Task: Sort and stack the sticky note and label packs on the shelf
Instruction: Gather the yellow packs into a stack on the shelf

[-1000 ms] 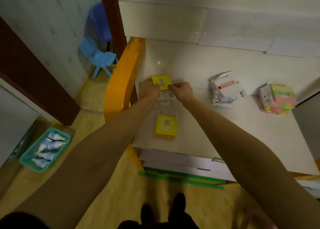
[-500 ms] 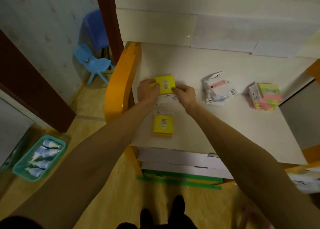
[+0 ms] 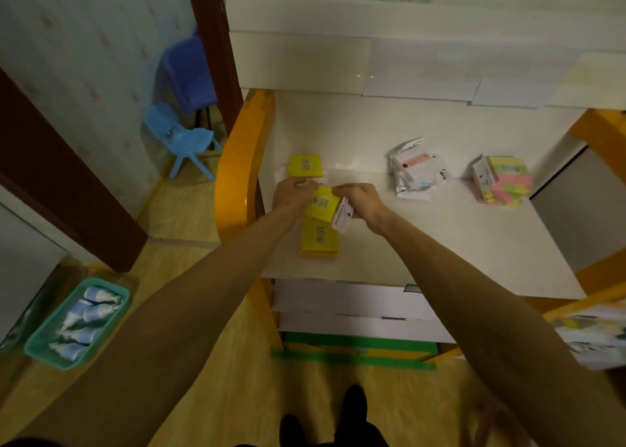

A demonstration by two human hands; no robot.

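Observation:
Three yellow sticky note packs lie in a line at the left of the white shelf (image 3: 423, 243). The far pack (image 3: 305, 165) rests flat by the orange side panel. My left hand (image 3: 291, 194) and my right hand (image 3: 360, 199) both grip the middle pack (image 3: 321, 204), which is tilted; its white header card sticks out under my right fingers. The near pack (image 3: 319, 238) lies flat just below it. A white label pack (image 3: 415, 172) and a pink-and-green sticky note pack (image 3: 503, 184) sit to the right.
The shelf's curved orange side panel (image 3: 237, 175) stands at the left. Lower shelves hold white sheets (image 3: 355, 308). On the floor, a teal basket (image 3: 76, 323) holds several tubes, and blue child chairs (image 3: 181, 135) stand by the wall.
The yellow pack held earlier now lies flat at the back. Both hands have drawn nearer and taken hold of a second yellow pack. The view has shifted slightly.

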